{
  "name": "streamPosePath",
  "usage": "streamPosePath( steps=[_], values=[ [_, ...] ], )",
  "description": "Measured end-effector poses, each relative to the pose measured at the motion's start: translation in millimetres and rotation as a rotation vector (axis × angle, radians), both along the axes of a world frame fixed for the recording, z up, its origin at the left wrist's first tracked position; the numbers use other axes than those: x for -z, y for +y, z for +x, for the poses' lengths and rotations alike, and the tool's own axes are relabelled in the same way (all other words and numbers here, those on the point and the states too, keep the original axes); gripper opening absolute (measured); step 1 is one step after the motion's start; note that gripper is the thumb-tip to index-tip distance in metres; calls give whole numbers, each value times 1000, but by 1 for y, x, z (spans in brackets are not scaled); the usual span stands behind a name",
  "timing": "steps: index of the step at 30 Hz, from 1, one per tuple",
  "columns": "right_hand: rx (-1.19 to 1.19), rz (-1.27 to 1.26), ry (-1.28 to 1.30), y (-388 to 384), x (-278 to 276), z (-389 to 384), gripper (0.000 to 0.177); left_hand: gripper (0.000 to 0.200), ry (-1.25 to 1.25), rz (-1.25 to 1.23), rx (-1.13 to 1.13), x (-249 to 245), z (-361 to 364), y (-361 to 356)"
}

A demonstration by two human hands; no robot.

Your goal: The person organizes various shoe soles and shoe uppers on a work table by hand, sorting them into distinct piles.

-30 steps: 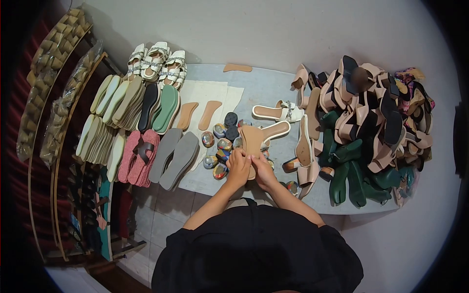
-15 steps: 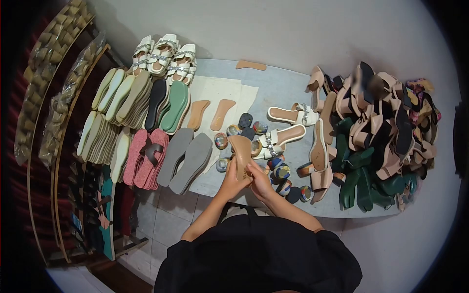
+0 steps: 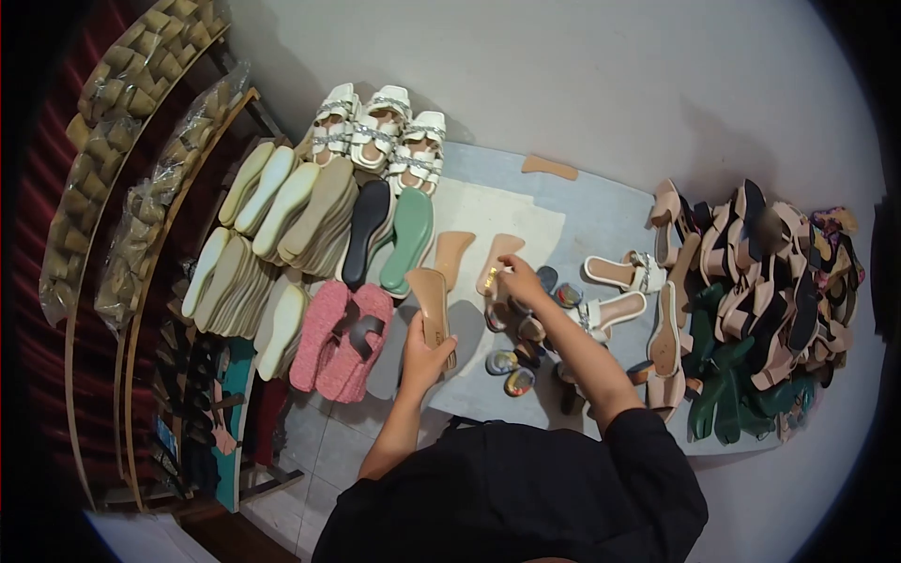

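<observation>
In my left hand (image 3: 427,349) is a tan insole (image 3: 432,300) with dark print near its heel end, gripped between thumb and fingers. My right hand (image 3: 524,283) reaches across the table, its bent fingers closed at the right edge of a second insole (image 3: 495,259), pinkish tan with shiny gold print, which lies on pale cloth. Another tan insole (image 3: 453,258) lies left of that one. Round heels with colourful patterns (image 3: 519,381) are grouped below my right forearm, which hides some of them. To the right are two white slide sandals (image 3: 615,272) with jewelled straps.
Stacked soles (image 3: 310,220), pink slippers (image 3: 352,347) and finished white sandals (image 3: 380,131) fill the left side. Heeled shoes are piled (image 3: 751,272) at the right. One loose tan insole (image 3: 550,168) lies at the back edge. Shelves with bagged heels (image 3: 155,216) stand left.
My hands have parted: the right let go of the held insole and moved to the one on the cloth. The left keeps its insole, now farther left. The camera view has shifted too.
</observation>
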State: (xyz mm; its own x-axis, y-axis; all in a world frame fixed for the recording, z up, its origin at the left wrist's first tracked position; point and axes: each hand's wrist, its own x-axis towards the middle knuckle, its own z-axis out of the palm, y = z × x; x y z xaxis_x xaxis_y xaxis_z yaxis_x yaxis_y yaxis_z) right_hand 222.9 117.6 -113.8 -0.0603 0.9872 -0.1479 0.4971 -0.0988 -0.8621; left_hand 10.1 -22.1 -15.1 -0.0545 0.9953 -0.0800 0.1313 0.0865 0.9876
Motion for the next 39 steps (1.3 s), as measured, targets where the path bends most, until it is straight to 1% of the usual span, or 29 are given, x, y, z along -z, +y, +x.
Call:
streamPosePath(
  steps=[1, 3, 6, 7, 10, 11, 14, 17, 18, 19, 20, 21, 24, 25, 28, 29, 32, 35, 38, 39],
  values=[
    [30, -46, -139, 18, -9, -4, 59, 57, 31, 13, -19, -14, -7, 3],
    [94, -142, -424, 44, -26, -8, 64, 58, -5, 63, -73, -23, -21, 6],
    [82, -146, -711, 57, -26, -9, 71, 61, -15, 109, -158, -22, -41, 8],
    [90, -217, -688, 62, -31, -8, 69, 61, -41, 120, -179, -29, -45, 7],
    [44, -229, -722, 72, -31, -1, 64, 58, -53, 103, -231, -28, -56, 9],
    [55, -136, -699, 72, -23, 3, 57, 57, -45, 96, -227, -27, -58, 11],
    [-33, 40, -391, 77, -13, 14, 45, 55, -5, 94, -209, -21, -59, 17],
    [-38, 83, 198, 84, -32, 5, 28, 56, 73, 98, -201, -1, -57, 20],
    [-26, 76, 312, 87, -43, -1, 27, 56, 106, 99, -197, 5, -56, 20],
    [-14, 68, 425, 90, -55, -9, 25, 59, 49, 61, -199, -2, -52, 20],
    [1, 60, 539, 92, -60, -17, 24, 59, 59, 41, -192, -1, -53, 19],
    [-18, 20, 590, 96, -59, -24, 25, 60, 71, 24, -183, 0, -54, 19],
    [-80, -91, 546, 100, -34, -50, 24, 62, 57, 18, -208, 15, -60, 17],
    [-87, -139, 455, 99, -29, -59, 22, 62, 44, 25, -224, 17, -62, 18],
    [-68, -156, 382, 105, 13, -75, 21, 62, -18, 28, -250, -2, -65, 19],
    [-53, -153, 337, 106, 22, -77, 21, 62, 4, 35, -257, 1, -68, 20],
    [-54, -12, 145, 113, 45, -80, 21, 62, 51, 57, -275, 10, -76, 20],
    [6, 65, 86, 120, 54, -79, 21, 62, 56, 52, -266, 10, -76, 20],
    [35, -29, 4, 113, 20, -79, 31, 63, 65, 43, -223, 11, -74, 24],
    [12, -42, -24, 111, 11, -80, 31, 63, 72, 51, -218, 11, -70, 27]
  ],
)
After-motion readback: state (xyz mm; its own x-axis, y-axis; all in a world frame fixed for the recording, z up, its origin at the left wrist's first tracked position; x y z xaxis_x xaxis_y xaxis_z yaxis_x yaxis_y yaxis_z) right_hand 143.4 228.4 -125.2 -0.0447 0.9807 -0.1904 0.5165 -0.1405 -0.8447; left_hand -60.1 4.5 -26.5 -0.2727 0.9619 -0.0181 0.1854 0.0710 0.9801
